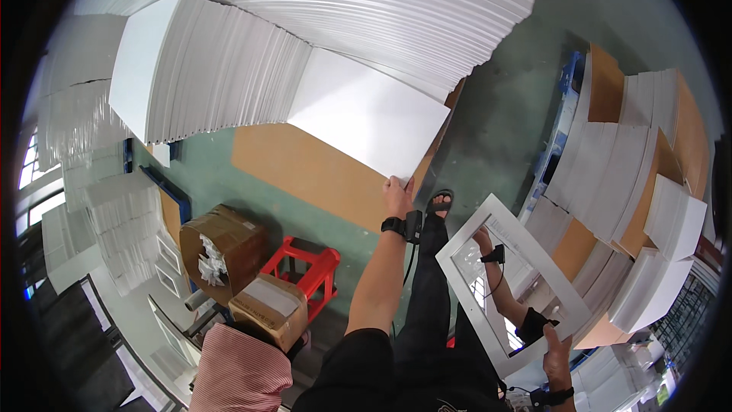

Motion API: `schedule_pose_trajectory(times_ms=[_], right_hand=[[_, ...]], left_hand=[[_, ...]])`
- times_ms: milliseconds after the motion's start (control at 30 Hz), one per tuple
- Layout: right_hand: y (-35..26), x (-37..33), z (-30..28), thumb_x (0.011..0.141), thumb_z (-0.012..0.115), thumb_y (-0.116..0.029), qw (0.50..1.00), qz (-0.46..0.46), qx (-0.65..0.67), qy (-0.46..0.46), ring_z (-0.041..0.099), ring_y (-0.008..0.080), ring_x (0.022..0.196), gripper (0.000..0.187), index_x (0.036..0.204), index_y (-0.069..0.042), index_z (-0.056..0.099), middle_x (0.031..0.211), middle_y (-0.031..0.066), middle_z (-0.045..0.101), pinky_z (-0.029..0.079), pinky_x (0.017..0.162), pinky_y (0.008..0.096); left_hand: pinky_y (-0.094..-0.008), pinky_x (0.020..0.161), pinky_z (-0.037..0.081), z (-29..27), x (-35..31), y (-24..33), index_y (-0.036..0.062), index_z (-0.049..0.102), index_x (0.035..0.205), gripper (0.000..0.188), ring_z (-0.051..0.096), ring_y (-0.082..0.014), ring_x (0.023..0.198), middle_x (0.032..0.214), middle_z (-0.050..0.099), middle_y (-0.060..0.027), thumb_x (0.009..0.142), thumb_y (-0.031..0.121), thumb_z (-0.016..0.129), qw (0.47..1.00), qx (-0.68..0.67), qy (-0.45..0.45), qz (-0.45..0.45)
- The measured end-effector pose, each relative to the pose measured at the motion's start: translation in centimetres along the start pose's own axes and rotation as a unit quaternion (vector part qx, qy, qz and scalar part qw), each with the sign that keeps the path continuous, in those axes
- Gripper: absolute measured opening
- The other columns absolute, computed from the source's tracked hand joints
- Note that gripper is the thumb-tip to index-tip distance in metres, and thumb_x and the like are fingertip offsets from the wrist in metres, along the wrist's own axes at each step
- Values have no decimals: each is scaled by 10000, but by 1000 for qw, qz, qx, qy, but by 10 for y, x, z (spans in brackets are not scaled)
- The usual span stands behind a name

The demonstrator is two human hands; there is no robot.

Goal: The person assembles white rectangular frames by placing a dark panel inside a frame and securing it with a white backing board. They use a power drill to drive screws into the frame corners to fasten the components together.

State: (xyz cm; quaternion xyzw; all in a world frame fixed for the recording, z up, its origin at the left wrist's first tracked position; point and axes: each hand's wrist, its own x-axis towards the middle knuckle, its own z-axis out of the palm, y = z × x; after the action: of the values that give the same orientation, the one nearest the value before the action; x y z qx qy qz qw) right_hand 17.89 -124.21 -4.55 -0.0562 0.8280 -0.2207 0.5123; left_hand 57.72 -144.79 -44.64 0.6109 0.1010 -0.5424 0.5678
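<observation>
My left hand (398, 197) pinches the near corner of a flat white panel (366, 107), fingers closed on its edge. The panel lies low, beside tall stacks of white pieces and over a brown cardboard sheet (297, 172). Close to my right leg, my right hand (558, 355) grips the lower right part of a white-framed mirror (512, 286). The mirror is tilted, and its glass reflects an arm with a black wrist strap. Part of the right hand's grip is hidden by the frame.
Stacked white pieces (221, 69) rise ahead and left. On the right, more stacks (602, 168) with cardboard stand on a blue pallet (560, 114). A red stool (305, 267), open carton (225, 240), smaller box (268, 309) and a person in a striped top (240, 374) are at left.
</observation>
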Motion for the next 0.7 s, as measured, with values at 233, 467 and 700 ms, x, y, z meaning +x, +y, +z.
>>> schedule_pose_trajectory(times_ms=[233, 467, 700], right_hand=[[-23, 8, 15, 877, 798, -192, 999, -21, -32, 11, 589, 215, 1095, 648, 1383, 71, 489, 1220, 132, 610, 468, 995, 341], [-27, 18, 14, 899, 749, -155, 1000, -18, -3, 8, 545, 181, 1091, 566, 1381, 12, 503, 1202, 63, 577, 438, 980, 335], [-17, 20, 4, 902, 734, -121, 999, -25, 19, -9, 525, 195, 1177, 613, 1435, 2, 459, 1308, 72, 542, 413, 1045, 347]], left_hand=[[-391, 888, 615, 43, -15, 15, -55, 519, 1141, 309, 619, -278, 1071, 1166, 574, -177, 1083, 242, 460, 994, 55, 85, -37], [-352, 753, 540, 24, 10, 35, -74, 491, 1299, 534, 616, -219, 935, 1143, 636, -182, 1014, 354, 635, 971, 209, 112, 1], [-436, 920, 494, 42, 40, 74, -106, 380, 1459, 648, 612, -304, 1049, 1226, 628, -221, 1015, 288, 639, 959, 228, 145, 91]])
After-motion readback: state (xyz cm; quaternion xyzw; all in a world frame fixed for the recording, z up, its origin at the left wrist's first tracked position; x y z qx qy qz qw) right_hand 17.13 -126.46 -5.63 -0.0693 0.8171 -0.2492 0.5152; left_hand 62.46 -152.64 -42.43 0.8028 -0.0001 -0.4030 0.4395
